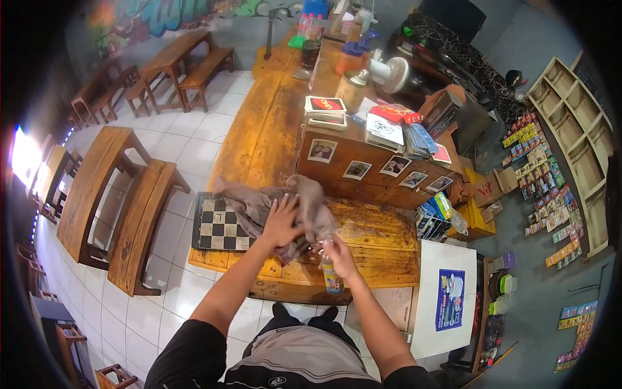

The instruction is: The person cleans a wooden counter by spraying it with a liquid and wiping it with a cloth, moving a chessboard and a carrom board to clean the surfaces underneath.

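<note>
A crumpled greyish-brown cloth [313, 202] lies on the wooden counter [382, 241]. My left hand [283, 222] rests flat on it with the fingers spread. Just to its right, my right hand [339, 258] is wrapped round a small spray bottle [333, 281] with a colourful label, held near the counter's front edge. Part of the bottle's top is hidden by my fingers. Under the cloth's left side sits a checkered game board [217, 223], partly covered.
Behind the cloth stands a wooden cabinet [350, 185] with photos on its front and card boxes [326, 107] on top. A small white fan [391, 74] is farther back. Wooden tables [97, 188] and benches [144, 227] stand on the left; a white panel [431, 259] is at right.
</note>
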Action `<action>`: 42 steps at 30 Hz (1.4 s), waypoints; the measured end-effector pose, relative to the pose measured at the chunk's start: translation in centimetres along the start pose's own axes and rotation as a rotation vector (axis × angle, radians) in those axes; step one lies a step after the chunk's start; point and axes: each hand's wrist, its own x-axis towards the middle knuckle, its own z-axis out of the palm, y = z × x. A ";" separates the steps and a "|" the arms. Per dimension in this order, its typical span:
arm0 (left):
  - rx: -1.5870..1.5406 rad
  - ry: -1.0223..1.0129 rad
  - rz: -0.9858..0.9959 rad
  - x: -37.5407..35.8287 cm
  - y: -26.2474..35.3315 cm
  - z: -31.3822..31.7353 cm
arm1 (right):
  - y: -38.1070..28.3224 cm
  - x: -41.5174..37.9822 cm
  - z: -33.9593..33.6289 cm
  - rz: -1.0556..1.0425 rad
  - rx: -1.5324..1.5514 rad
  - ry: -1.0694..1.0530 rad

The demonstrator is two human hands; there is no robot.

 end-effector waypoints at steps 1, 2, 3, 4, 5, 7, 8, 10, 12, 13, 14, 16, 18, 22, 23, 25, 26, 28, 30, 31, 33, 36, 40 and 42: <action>-0.007 0.004 0.001 0.0 1.0 -0.2 | 1.1 -0.2 0.1 -0.048 -0.087 0.020; 0.103 0.030 0.011 -0.1 1.8 -0.4 | 2.1 -0.2 0.0 0.010 -0.161 0.045; 0.214 0.054 0.021 -0.2 2.3 -0.4 | 3.1 -0.3 -0.1 -0.051 -0.308 0.039; 0.221 0.079 0.012 -0.3 2.5 -0.4 | 1.9 -0.9 0.6 -0.006 -0.438 0.038; 0.224 0.079 0.013 -0.3 2.2 0.0 | 0.7 -1.4 1.5 0.035 -0.565 0.035; 0.205 0.028 0.105 -0.2 1.2 0.7 | 1.3 -1.2 2.2 -0.032 -0.623 0.034; 0.168 0.061 0.124 -0.3 0.9 1.1 | 1.6 -1.2 2.5 -0.092 -0.684 0.035; 0.065 0.080 0.133 -0.2 0.4 0.6 | 1.5 -1.3 3.0 -0.174 -0.660 0.049; -0.042 0.094 0.138 -0.4 -0.7 0.3 | 1.2 -1.6 3.3 -0.250 -0.643 0.077; -0.285 0.232 0.032 -0.4 -1.4 0.0 | 1.0 -1.7 3.4 -0.251 -0.643 0.074; -0.526 0.369 -0.076 -0.6 -2.3 -0.3 | 0.8 -1.9 3.5 -0.218 -0.676 0.062; -0.339 0.699 -0.228 -0.7 -5.5 -1.3 | 0.6 -1.6 3.7 -0.193 -0.707 0.049; -0.506 0.847 -0.532 -2.4 -6.1 -3.9 | 1.3 -1.5 3.7 -0.190 -0.816 0.016; -0.301 0.696 -0.590 -5.1 -8.8 -6.2 | 1.6 -0.6 3.6 0.004 -0.833 -0.004; -0.295 0.446 -0.500 -5.7 -8.9 -5.6 | 2.0 -0.6 3.4 0.005 -0.827 -0.013; -0.001 0.258 -0.132 -6.2 -8.2 -4.1 | 1.1 -0.5 3.1 0.045 -0.814 -0.068; -0.067 0.259 -0.091 -6.2 -8.1 -3.1 | 0.7 -0.5 2.9 0.099 -0.789 -0.086; 0.107 0.243 -0.094 -5.3 -2.5 -5.0 | 2.9 1.1 1.6 0.129 -0.570 -0.078; 0.162 0.143 -0.107 -3.7 -0.2 -3.5 | 2.6 1.2 1.8 0.256 -0.266 -0.003; 0.215 0.046 -0.110 -3.4 -0.4 -2.9 | 2.2 1.3 2.0 0.329 -0.101 0.054; 0.150 0.140 -0.098 -3.4 -2.1 -1.8 | 0.3 1.0 2.2 0.311 0.086 0.100; -0.282 0.437 -0.199 -2.7 -6.2 2.0 | -0.6 1.3 2.2 0.173 0.193 0.114; -0.595 0.749 -0.471 -2.0 -5.2 -2.3 | -0.7 2.1 1.5 0.084 0.204 0.118; -0.484 0.578 -0.517 -0.6 -5.3 -1.4 | -1.1 1.9 1.5 -0.009 0.141 0.103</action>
